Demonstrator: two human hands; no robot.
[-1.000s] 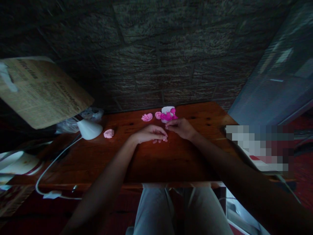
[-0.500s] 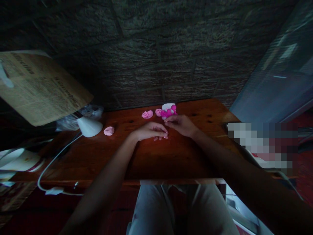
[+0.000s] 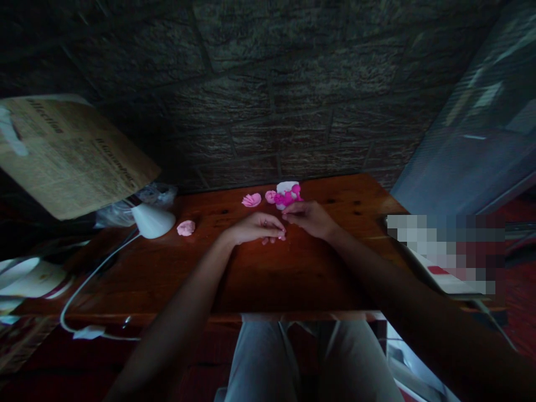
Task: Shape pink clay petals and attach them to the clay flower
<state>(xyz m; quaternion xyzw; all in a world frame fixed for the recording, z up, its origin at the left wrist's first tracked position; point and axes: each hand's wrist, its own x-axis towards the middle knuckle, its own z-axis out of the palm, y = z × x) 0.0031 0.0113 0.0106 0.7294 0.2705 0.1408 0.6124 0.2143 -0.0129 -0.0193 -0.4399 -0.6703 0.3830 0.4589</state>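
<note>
My left hand (image 3: 257, 228) hovers over the middle of the table, thumb and fingers pinched on a tiny pale pink piece (image 3: 281, 235) of what looks like modelling clay. Just right of it, my right hand (image 3: 310, 218) has its thumb and fingertips closed together; what they hold, if anything, I cannot make out. Behind the right fingertips lie bright magenta pieces (image 3: 293, 194) against a white block (image 3: 287, 187). To their left sit a small pink rosette (image 3: 271, 196) and a pink fan-shaped petal piece (image 3: 251, 200). Further left rests a pale pink lump (image 3: 186, 228).
A lamp with a printed paper shade (image 3: 71, 156) and white conical base (image 3: 154, 220) stands at the left; its cord hangs over the front edge. Crumpled clear plastic (image 3: 154, 195) lies behind. A partly pixelated flat object (image 3: 452, 279) is at the right. A stone wall (image 3: 272, 84) borders the wooden table (image 3: 288, 285).
The view has shifted slightly, so the table sits a little lower. Both hands stay close together, with only small movements of the fingers.
</note>
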